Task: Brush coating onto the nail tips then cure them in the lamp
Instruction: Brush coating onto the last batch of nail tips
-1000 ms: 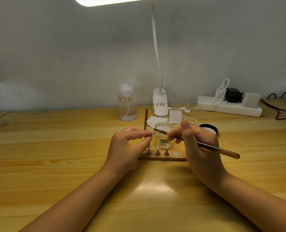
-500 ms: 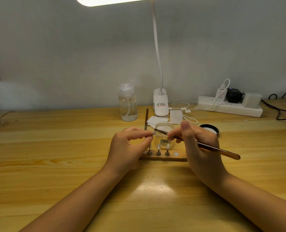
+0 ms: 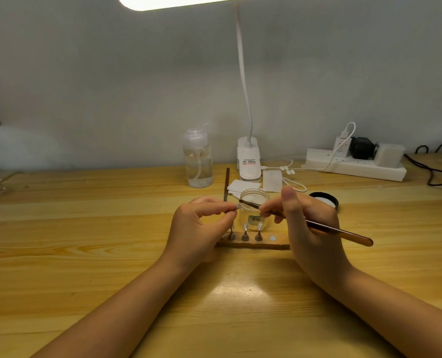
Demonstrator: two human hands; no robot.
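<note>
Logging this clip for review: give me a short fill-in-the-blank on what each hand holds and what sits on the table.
1. The right hand holds a ____ by its brown handle.
2. The left hand pinches a small nail tip between thumb and ____.
3. The black lid lies to the ____ of the open glass jar.

Answers: brush; forefinger; right

1. We are seeing bare table [image 3: 85, 254] lying open left of the hands.
2. Glass jar [image 3: 253, 210], pump bottle [image 3: 198, 161] and lamp base [image 3: 249, 161] are crowding the far middle.
3. Power strip [image 3: 356, 167] and cables are blocking far right.
</note>
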